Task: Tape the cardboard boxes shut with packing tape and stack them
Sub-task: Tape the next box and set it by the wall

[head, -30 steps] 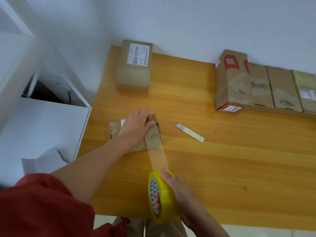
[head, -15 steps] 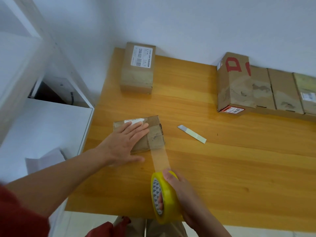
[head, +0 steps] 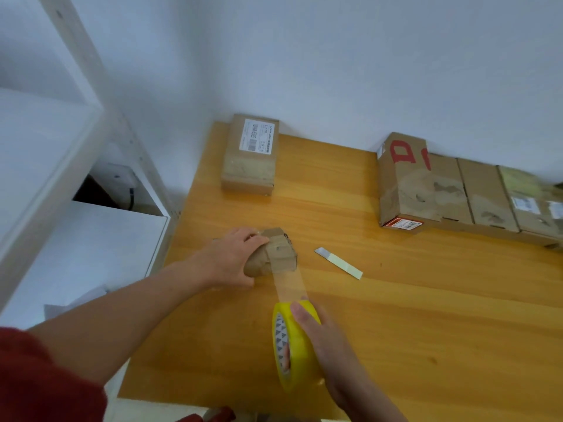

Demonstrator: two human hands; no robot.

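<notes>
1. L hand is curled over the left part of the small box. The fingers wrap its far top edge and the thumb side sits by the near face, so it's a firm grip.
2. The small box sits near the table's left edge, about mid-depth. Can't tell if it's flat or tipped.
3. R hand holds the tape roll upright on edge near the front of the table. One digit lies over the roll's top and another shows inside the core, so it's closed round the roll.
4. A clear tape strip runs from the roll up to the small box's right part and is stuck across it there. It looks taut.
5. Just right of the small box, apart from it, a pale paper slip lies flat on the wood.
6. At the back left corner is a labelled box, closed, with the white label facing up.
7. At the back right, a row of boxes stands side by side along the wall. The leftmost, the red-marked box, has red marks on top.
8. There's a white shelf unit left of the table, and a red sleeve at the bottom left.
</notes>
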